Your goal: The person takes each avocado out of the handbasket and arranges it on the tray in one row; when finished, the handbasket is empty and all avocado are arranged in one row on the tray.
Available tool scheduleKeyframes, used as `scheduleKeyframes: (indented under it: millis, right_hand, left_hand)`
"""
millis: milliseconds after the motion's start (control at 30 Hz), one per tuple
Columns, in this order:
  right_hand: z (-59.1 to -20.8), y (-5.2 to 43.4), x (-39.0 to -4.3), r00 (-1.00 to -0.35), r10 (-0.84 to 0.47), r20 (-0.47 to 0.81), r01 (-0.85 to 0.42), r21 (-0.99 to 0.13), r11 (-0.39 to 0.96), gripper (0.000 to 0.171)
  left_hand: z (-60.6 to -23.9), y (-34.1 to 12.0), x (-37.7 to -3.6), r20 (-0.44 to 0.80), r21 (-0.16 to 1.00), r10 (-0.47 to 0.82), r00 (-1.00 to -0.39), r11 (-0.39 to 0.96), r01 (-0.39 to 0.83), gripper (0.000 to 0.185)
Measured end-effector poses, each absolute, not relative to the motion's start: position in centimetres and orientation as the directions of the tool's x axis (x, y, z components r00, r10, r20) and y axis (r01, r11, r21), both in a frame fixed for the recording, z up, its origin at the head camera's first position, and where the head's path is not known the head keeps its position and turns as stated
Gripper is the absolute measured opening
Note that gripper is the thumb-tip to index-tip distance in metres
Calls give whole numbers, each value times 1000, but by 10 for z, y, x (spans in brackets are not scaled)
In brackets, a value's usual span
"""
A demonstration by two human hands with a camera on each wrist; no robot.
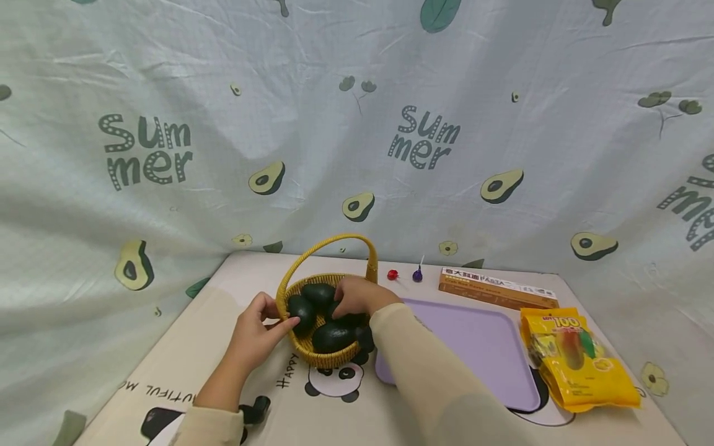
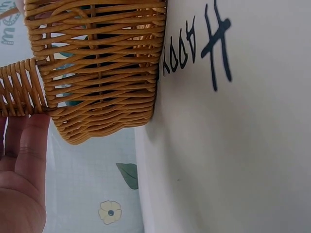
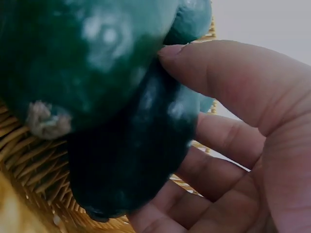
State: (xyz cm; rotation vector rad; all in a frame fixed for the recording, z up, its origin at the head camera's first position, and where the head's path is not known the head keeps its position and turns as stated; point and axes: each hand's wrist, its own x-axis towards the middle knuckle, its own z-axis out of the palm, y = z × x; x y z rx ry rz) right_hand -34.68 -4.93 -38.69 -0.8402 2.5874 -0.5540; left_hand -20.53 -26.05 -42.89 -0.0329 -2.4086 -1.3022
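A yellow wicker basket with a tall arched handle holds several dark green avocados. My left hand grips the left side of the basket where the handle joins it; in the left wrist view its fingers lie against the woven handle base. Inside the basket, my right hand holds a dark green avocado, thumb on one side and fingers curled round the other. Another avocado lies right beside it, stem end showing. In the head view the right hand partly covers the held avocado.
A lilac tray lies right of the basket, partly behind my right forearm. Behind it are a red lollipop, a purple lollipop and a pasta box. A yellow candy bag lies at the far right. A printed curtain hangs behind.
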Motion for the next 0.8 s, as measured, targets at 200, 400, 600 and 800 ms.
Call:
scheduleKeyframes:
  millis: [200, 400, 600, 800]
  right_hand:
    - [-390, -48, -347, -775, -590, -224, -443, -473, 762, 28]
    - [-389, -48, -346, -775, -589, -229, -453, -447, 771, 28]
    - [-387, -47, -348, -770, -595, -232, -468, -428, 773, 31]
    - [-382, -44, -351, -765, -610, -207, -461, -485, 743, 42]
  left_hand:
    - [-430, -259, -205, 350, 795, -158, -923, 571, 203, 39]
    - [-430, -258, -205, 340, 799, -163, -926, 569, 193, 40]
    - [-429, -258, -206, 339, 801, -155, -928, 565, 198, 40]
    - [-427, -260, -207, 324, 814, -166, -931, 551, 185, 39]
